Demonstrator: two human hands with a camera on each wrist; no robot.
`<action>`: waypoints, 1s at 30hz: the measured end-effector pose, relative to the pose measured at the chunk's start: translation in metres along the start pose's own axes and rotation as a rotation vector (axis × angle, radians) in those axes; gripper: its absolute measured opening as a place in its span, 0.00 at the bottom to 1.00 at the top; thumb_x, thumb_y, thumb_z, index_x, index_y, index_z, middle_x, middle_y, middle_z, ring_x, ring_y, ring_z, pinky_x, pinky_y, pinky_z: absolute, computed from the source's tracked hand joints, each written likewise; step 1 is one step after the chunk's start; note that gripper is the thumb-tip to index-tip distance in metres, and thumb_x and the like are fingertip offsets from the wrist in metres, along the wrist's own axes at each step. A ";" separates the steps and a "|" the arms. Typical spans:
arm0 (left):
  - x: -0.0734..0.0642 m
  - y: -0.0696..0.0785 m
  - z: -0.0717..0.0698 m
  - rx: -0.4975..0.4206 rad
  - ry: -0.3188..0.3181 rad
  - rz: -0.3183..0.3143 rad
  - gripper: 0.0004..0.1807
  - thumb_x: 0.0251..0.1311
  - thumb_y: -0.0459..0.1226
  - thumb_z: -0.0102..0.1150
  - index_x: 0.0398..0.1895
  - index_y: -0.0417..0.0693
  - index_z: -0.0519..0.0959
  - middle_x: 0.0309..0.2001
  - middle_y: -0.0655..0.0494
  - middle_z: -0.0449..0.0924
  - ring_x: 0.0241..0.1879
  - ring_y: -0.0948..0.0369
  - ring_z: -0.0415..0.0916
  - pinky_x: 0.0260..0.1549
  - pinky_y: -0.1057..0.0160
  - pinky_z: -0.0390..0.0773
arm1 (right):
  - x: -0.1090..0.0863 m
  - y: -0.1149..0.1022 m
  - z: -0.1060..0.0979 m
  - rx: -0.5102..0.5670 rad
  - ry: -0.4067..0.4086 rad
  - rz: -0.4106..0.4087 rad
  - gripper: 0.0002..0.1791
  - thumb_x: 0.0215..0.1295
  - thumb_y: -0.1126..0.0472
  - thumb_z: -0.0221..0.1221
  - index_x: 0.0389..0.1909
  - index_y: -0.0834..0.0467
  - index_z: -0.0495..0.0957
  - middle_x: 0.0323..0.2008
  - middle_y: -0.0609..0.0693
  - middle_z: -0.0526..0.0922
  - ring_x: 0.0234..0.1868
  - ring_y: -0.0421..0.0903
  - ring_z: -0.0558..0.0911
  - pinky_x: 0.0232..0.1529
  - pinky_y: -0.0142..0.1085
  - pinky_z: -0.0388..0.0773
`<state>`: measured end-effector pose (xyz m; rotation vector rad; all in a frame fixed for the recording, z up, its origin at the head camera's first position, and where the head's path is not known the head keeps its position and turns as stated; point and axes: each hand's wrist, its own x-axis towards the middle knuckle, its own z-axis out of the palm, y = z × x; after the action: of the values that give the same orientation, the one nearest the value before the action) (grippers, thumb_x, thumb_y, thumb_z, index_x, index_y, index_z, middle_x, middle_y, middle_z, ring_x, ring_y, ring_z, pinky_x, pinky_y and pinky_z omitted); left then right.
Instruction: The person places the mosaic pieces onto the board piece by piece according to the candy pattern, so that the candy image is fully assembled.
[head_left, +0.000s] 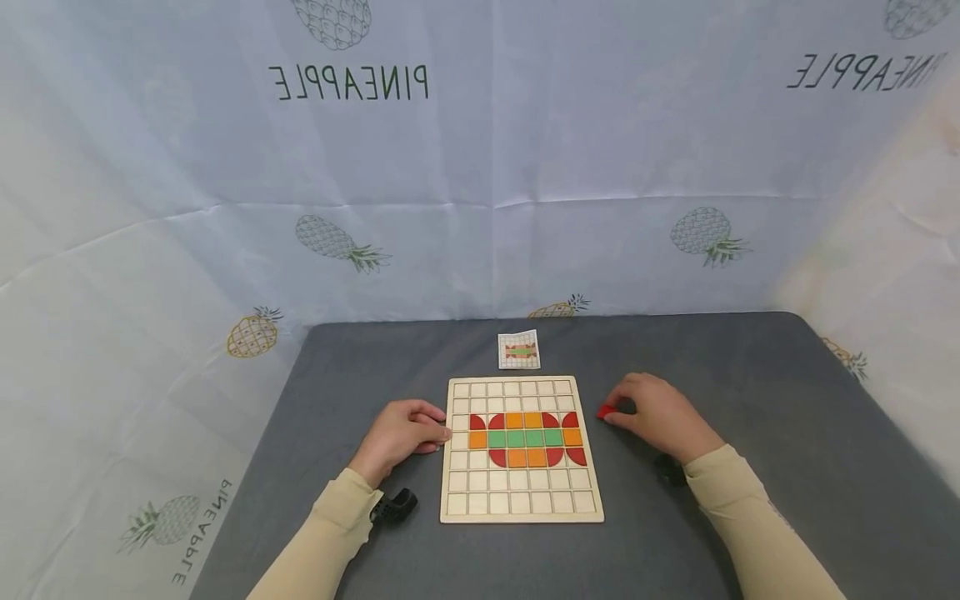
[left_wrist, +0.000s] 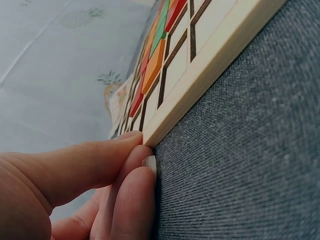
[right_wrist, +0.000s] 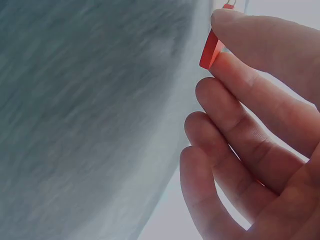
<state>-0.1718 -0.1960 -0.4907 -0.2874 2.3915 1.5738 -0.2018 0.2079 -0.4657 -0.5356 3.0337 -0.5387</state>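
Note:
A square wooden grid board (head_left: 521, 504) lies on the dark table, its middle rows holding red rounded pieces, orange squares (head_left: 477, 439) and a line of green squares (head_left: 515, 438). Bare wood shows in the cell below the left orange square. My left hand (head_left: 402, 433) is at the board's left side; in the left wrist view, thumb and fingers (left_wrist: 134, 200) pinch the frame's edge. To the right of the board, my right hand (head_left: 660, 412) pinches a small red piece (right_wrist: 209, 50) between thumb and index finger, the other fingers loosely curved.
A small paper card (head_left: 519, 350) printed with a similar coloured grid pattern lies behind the board. White pineapple-print cloth (head_left: 480, 250) hangs behind the table (head_left: 360, 358) and at both sides. A black strap device (head_left: 395, 506) is on the left wrist.

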 end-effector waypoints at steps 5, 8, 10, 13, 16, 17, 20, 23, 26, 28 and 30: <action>0.000 0.000 -0.001 -0.004 -0.004 0.002 0.16 0.58 0.39 0.82 0.46 0.44 0.87 0.35 0.50 0.88 0.31 0.60 0.86 0.36 0.63 0.91 | 0.006 -0.021 0.004 0.015 -0.008 -0.031 0.07 0.62 0.56 0.79 0.38 0.49 0.91 0.37 0.44 0.85 0.42 0.45 0.81 0.48 0.48 0.88; -0.001 0.000 -0.001 0.001 -0.001 0.000 0.16 0.58 0.38 0.82 0.45 0.44 0.87 0.35 0.50 0.88 0.31 0.60 0.85 0.36 0.63 0.91 | 0.012 -0.039 0.009 0.029 -0.025 -0.059 0.07 0.62 0.55 0.79 0.38 0.48 0.91 0.37 0.43 0.84 0.41 0.43 0.79 0.43 0.42 0.85; -0.001 0.000 -0.001 0.002 0.001 -0.001 0.16 0.58 0.39 0.82 0.46 0.44 0.87 0.35 0.50 0.88 0.31 0.60 0.85 0.36 0.63 0.90 | 0.016 -0.053 0.012 0.035 -0.033 -0.075 0.06 0.63 0.55 0.79 0.38 0.47 0.91 0.37 0.42 0.83 0.40 0.42 0.78 0.41 0.39 0.83; 0.000 -0.001 -0.002 0.008 0.003 0.000 0.16 0.58 0.39 0.81 0.46 0.44 0.87 0.35 0.50 0.88 0.31 0.60 0.85 0.36 0.63 0.90 | 0.020 -0.076 0.017 0.053 -0.046 -0.109 0.06 0.64 0.54 0.78 0.37 0.47 0.91 0.37 0.42 0.84 0.40 0.41 0.77 0.39 0.36 0.82; 0.000 -0.001 -0.002 0.006 -0.001 0.003 0.16 0.58 0.39 0.82 0.46 0.44 0.88 0.35 0.50 0.88 0.31 0.60 0.85 0.36 0.63 0.90 | 0.022 -0.098 0.022 0.057 -0.046 -0.166 0.07 0.63 0.54 0.79 0.37 0.48 0.91 0.37 0.41 0.84 0.40 0.39 0.77 0.38 0.34 0.83; 0.000 -0.001 -0.002 0.005 -0.004 0.005 0.16 0.58 0.39 0.82 0.46 0.44 0.88 0.35 0.50 0.88 0.31 0.60 0.85 0.36 0.63 0.90 | 0.022 -0.105 0.024 0.059 -0.044 -0.195 0.07 0.63 0.54 0.79 0.37 0.49 0.91 0.36 0.41 0.84 0.39 0.39 0.77 0.38 0.34 0.82; 0.001 0.000 -0.003 -0.005 -0.014 0.013 0.16 0.58 0.39 0.81 0.46 0.45 0.88 0.35 0.50 0.88 0.31 0.60 0.86 0.36 0.62 0.91 | 0.021 -0.122 0.032 0.046 -0.034 -0.280 0.06 0.63 0.55 0.78 0.38 0.49 0.91 0.35 0.41 0.84 0.38 0.39 0.78 0.37 0.32 0.82; 0.002 0.000 -0.002 -0.009 -0.019 0.019 0.15 0.59 0.39 0.81 0.46 0.44 0.88 0.35 0.50 0.88 0.31 0.60 0.86 0.36 0.62 0.91 | 0.021 -0.137 0.039 0.020 -0.029 -0.346 0.07 0.64 0.54 0.78 0.38 0.50 0.91 0.35 0.41 0.84 0.39 0.39 0.78 0.38 0.32 0.82; 0.002 0.000 -0.002 -0.007 -0.015 0.015 0.15 0.59 0.38 0.81 0.45 0.44 0.88 0.35 0.50 0.88 0.31 0.60 0.86 0.36 0.63 0.90 | 0.022 -0.149 0.045 -0.004 -0.041 -0.384 0.09 0.64 0.51 0.78 0.39 0.50 0.92 0.35 0.41 0.84 0.39 0.39 0.79 0.38 0.32 0.83; 0.002 0.000 -0.002 -0.006 -0.016 0.012 0.15 0.59 0.38 0.81 0.45 0.44 0.88 0.35 0.50 0.88 0.31 0.60 0.86 0.36 0.63 0.90 | 0.022 -0.154 0.048 -0.021 -0.042 -0.404 0.10 0.64 0.49 0.78 0.38 0.50 0.92 0.35 0.42 0.83 0.38 0.39 0.78 0.39 0.32 0.84; 0.002 0.000 -0.002 -0.009 -0.017 0.012 0.15 0.59 0.38 0.81 0.45 0.45 0.88 0.35 0.50 0.88 0.31 0.60 0.86 0.36 0.63 0.91 | 0.022 -0.158 0.050 -0.034 -0.041 -0.413 0.11 0.64 0.49 0.78 0.38 0.50 0.91 0.35 0.42 0.83 0.38 0.39 0.77 0.39 0.32 0.84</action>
<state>-0.1740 -0.1980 -0.4902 -0.2608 2.3780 1.5857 -0.1672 0.0445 -0.4585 -1.1717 2.9009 -0.4755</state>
